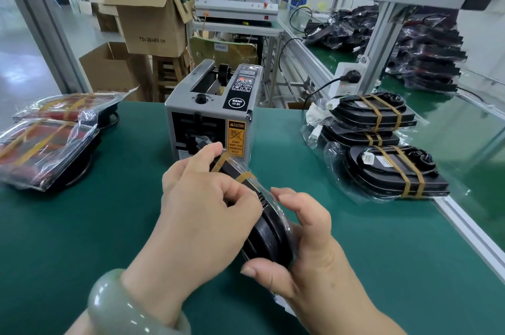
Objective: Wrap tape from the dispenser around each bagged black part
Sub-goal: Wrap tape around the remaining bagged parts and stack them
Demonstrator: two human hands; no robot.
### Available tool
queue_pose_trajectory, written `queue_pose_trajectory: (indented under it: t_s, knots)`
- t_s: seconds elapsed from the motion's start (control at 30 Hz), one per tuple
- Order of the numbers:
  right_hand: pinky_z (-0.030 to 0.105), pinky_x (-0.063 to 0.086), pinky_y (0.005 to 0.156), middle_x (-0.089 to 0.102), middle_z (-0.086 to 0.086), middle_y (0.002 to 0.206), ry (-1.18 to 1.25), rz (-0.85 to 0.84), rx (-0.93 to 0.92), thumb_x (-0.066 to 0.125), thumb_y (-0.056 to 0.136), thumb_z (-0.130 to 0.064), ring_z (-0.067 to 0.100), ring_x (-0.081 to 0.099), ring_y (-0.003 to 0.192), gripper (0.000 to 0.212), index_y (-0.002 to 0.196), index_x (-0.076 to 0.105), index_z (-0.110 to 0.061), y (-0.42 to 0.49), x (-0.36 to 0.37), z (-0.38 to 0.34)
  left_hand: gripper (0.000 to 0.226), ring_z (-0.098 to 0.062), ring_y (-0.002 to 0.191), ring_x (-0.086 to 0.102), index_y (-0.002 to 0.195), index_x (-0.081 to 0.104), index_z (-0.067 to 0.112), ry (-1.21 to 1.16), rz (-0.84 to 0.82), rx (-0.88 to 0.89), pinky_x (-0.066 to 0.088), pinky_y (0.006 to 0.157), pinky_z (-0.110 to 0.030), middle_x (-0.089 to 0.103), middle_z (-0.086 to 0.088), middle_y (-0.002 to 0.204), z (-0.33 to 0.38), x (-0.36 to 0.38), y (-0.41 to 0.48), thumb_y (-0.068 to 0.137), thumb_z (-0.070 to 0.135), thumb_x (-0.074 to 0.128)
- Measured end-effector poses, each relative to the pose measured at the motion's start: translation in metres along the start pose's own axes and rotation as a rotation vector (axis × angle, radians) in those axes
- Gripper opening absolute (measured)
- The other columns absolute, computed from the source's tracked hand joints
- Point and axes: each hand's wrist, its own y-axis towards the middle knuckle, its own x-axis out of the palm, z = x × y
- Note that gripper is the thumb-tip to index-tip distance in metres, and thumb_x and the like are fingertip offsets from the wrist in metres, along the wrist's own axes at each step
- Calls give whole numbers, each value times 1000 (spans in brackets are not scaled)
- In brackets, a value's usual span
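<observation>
A bagged black part (269, 233) stands on edge above the green mat, held between both hands in front of the grey tape dispenser (213, 113). My left hand (207, 198) curls over its top left side, fingers pressing amber tape (246, 176) onto the bag. A second amber strip (220, 161) crosses the part's far end. My right hand (303, 247) grips the near right side, thumb underneath. Three taped bagged parts (382, 149) are stacked at the right.
Two bagged red and black parts (46, 140) with amber strips lie at the left on the green mat (109, 225). Cardboard boxes (147, 23) stand behind the bench. A power strip (345, 80) and more bagged parts (426, 47) sit at the far right, past an aluminium rail (470, 231).
</observation>
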Motion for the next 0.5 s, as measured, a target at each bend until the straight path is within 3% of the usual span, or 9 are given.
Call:
queue_pose_trajectory:
  t_s: [0.17, 0.3, 0.5]
  knots:
    - [39, 53, 84, 42, 3, 137, -29, -20, -21, 56, 83, -65, 17, 59, 106, 60, 131, 29, -43, 3, -1, 0, 19, 14, 126, 12, 59, 71, 31, 41, 20, 13, 15, 104, -21, 30, 28, 147, -1, 2, -1, 72, 32, 58]
    - [35, 52, 84, 44, -8, 133, -146, -73, 48, 42, 77, -80, 7, 53, 106, 59, 126, 34, -47, 5, -5, -5, 19, 14, 127, 12, 59, 71, 30, 49, 24, 4, 17, 113, -30, 30, 27, 147, -1, 4, -2, 73, 32, 59]
    - [34, 52, 81, 45, -11, 128, -191, -79, 59, 44, 76, -75, 7, 51, 100, 54, 121, 34, -47, 5, -4, -10, 16, 12, 125, 16, 54, 65, 31, 59, 75, -2, 25, 112, -42, 34, 26, 146, -1, 7, -4, 65, 37, 55]
